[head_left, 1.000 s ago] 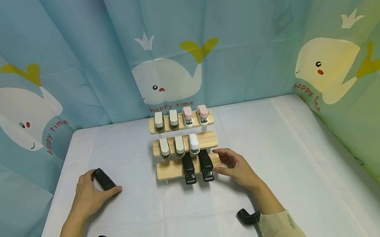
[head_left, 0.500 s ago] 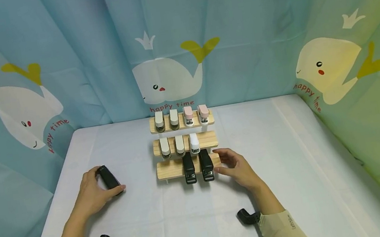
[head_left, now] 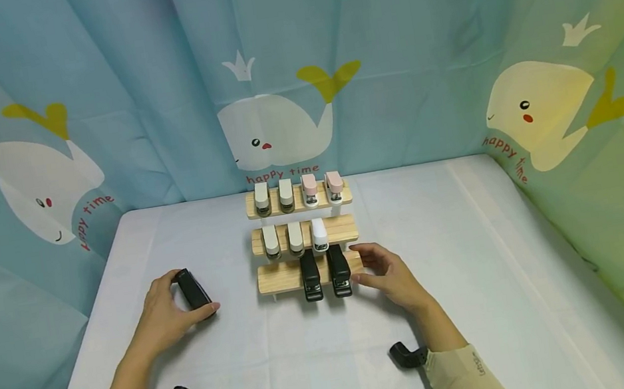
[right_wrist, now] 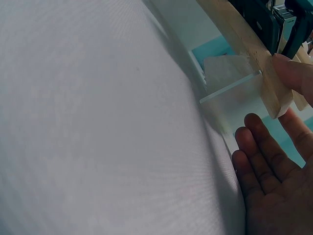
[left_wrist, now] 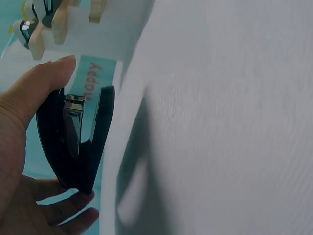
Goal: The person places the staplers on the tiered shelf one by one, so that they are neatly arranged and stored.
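My left hand (head_left: 163, 317) holds a black stapler (head_left: 193, 289) at the left, thumb on its front end and fingers at its back end. In the left wrist view the stapler (left_wrist: 76, 137) hangs above the cloth with its shadow apart from it. My right hand (head_left: 392, 278) grips the right end of the lowest wooden shelf (head_left: 281, 278) of a three-tier rack, thumb at the front edge and index finger behind. In the right wrist view the other fingers (right_wrist: 259, 156) hang free. Two black staplers, the left one (head_left: 311, 276) and the right one (head_left: 339, 272), stand on that shelf.
The middle shelf (head_left: 346, 228) bears two cream staplers and a white stapler (head_left: 319, 235). On the top shelf (head_left: 346, 190) are two cream and two pink-topped staplers (head_left: 309, 190). A white cloth covers the table (head_left: 445, 235); a blue whale-print curtain (head_left: 409, 72) hangs behind.
My left hand has moved to the right with the black stapler, which has turned a little more upright in the view. The right hand and the rack have stayed in place.
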{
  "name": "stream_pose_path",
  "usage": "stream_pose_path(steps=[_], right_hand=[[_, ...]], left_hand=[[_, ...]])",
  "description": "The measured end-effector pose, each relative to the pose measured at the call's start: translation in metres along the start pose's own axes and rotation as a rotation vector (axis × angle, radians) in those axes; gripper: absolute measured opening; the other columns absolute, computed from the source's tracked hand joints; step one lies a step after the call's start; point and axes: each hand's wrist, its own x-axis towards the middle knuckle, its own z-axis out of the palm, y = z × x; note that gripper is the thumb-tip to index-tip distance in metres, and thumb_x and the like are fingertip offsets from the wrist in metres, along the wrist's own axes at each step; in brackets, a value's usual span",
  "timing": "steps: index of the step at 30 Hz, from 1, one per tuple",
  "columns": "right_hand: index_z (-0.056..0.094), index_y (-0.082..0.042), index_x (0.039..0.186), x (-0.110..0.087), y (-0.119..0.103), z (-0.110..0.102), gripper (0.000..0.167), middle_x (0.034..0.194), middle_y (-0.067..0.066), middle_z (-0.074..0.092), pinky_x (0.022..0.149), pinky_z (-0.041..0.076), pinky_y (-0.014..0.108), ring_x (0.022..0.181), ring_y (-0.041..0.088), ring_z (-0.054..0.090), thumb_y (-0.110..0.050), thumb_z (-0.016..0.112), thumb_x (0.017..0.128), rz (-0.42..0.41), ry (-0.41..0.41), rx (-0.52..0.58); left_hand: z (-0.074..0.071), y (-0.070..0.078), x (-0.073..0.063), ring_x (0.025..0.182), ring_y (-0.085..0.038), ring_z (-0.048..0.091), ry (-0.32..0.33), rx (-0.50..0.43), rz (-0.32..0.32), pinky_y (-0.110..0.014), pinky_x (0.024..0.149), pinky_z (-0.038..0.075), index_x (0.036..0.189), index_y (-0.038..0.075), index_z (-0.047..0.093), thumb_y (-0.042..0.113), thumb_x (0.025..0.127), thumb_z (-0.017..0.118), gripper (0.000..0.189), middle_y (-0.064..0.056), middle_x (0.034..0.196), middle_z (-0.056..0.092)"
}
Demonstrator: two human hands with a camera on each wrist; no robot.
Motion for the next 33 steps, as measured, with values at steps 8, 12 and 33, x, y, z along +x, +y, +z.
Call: stream_pose_path(steps=[8,12,33], right_hand=[[0.06,-0.011,0.14,0.001,0.0,0.0,0.056,0.136,0.014,0.064,0.104,0.048,0.025,0.123,0.024,0.06,-0.01,0.082,0.088,-0.004,0.001,-0.002],[0.06,-0.011,0.14,0.002,0.001,0.0,0.056,0.135,0.014,0.064,0.103,0.048,0.024,0.122,0.024,0.061,-0.009,0.082,0.088,-0.009,0.0,0.0],[0.059,-0.011,0.141,0.0,0.001,0.0,0.057,0.137,0.016,0.063,0.103,0.048,0.023,0.124,0.029,0.06,-0.01,0.081,0.089,-0.001,-0.003,0.001]], left_hand=[[0.006,0.011,-0.001,0.136,-0.048,0.042,-0.005,0.006,0.03,-0.067,0.108,0.039,0.155,0.0,0.033,0.06,0.074,0.088,0.115,-0.03,0.15,0.039],[0.006,0.018,-0.001,0.138,-0.047,0.041,-0.012,0.016,0.034,-0.067,0.11,0.038,0.156,0.002,0.033,0.064,0.072,0.088,0.118,-0.029,0.152,0.039],[0.012,0.051,-0.009,0.139,-0.041,0.04,-0.03,0.032,0.094,-0.065,0.108,0.041,0.156,0.008,0.035,0.066,0.07,0.088,0.117,-0.021,0.151,0.044]])
